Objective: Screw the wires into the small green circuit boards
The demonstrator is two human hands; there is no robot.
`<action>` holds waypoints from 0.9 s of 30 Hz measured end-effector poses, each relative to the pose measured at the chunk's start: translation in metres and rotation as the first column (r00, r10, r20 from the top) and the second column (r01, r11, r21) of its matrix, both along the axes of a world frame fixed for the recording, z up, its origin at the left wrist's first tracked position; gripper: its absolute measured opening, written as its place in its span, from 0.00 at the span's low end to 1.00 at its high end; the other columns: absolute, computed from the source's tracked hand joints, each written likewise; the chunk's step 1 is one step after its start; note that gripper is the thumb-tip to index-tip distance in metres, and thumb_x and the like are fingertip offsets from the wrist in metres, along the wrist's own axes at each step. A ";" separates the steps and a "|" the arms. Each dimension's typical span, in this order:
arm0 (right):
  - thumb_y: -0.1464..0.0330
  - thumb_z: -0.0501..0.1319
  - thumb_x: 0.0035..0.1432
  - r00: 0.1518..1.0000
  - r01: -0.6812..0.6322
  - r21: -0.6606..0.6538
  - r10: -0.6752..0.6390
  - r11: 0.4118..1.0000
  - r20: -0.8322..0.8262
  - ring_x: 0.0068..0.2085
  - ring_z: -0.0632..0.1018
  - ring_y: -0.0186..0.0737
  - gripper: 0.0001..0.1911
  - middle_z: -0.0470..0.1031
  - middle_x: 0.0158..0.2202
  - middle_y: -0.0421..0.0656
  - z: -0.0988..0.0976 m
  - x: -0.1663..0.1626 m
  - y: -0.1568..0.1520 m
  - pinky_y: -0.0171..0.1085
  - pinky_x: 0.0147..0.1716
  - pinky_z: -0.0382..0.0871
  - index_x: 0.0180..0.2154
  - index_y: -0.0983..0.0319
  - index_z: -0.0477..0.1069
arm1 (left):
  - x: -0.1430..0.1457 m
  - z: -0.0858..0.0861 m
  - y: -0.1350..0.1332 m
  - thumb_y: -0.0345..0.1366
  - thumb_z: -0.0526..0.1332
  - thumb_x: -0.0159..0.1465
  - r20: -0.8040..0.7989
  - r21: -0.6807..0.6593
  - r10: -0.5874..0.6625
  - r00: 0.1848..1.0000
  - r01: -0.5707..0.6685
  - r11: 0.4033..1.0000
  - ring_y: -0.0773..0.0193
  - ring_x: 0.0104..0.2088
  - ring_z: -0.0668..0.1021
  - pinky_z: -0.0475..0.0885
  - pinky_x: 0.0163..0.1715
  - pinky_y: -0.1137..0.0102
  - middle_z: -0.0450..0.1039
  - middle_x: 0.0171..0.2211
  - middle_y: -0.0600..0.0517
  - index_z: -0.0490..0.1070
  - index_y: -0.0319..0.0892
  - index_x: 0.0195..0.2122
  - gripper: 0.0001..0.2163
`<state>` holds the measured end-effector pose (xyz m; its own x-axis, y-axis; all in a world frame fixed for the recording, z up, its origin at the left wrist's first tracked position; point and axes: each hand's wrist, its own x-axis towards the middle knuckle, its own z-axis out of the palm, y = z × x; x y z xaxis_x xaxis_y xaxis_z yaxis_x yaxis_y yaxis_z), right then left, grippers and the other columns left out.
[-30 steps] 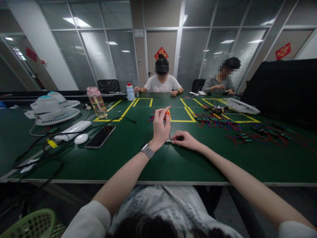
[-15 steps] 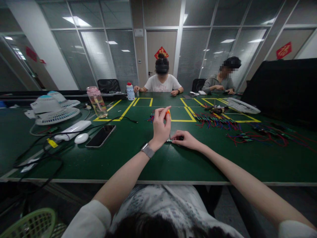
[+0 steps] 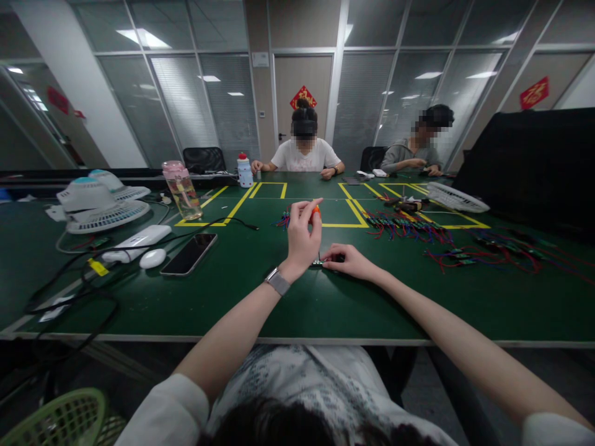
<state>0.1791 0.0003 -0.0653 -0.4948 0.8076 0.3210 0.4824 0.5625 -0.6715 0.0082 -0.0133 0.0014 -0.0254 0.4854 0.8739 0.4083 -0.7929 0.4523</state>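
Note:
My left hand (image 3: 303, 238) is closed around the orange handle of a screwdriver (image 3: 317, 212), held upright; the fingers cover part of the handle. Its thin dark shaft points down at a small green circuit board (image 3: 317, 264) on the table. Pinched fingers of my right hand (image 3: 346, 260) hold the board's right end, with a dark part under the palm that I cannot make out. Just behind my left hand lie a few thin red and blue wires (image 3: 283, 218), partly hidden by it.
Wired circuit boards (image 3: 404, 227) spread over the right side of the green table (image 3: 232, 303). On the left are a phone (image 3: 189, 254), a white mouse-shaped case (image 3: 153, 259), black cables, a drink bottle (image 3: 182, 191) and fans (image 3: 106, 201). Two people sit across the table.
Both hands keep almost the same place and grip; the left fingers have shifted very slightly at the screwdriver's handle. The circuit board stays where it was.

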 end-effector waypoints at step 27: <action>0.59 0.65 0.52 1.000 0.006 -0.012 -0.006 1.000 -0.015 0.30 0.72 0.34 0.16 0.71 0.30 0.42 0.000 0.000 0.000 0.36 0.32 0.66 0.37 0.63 0.79 | 0.000 0.000 0.000 0.31 0.51 0.68 -0.002 -0.025 -0.011 1.000 0.011 1.000 0.67 0.36 0.72 0.70 0.39 0.71 0.65 0.42 0.48 0.69 0.43 0.50 0.12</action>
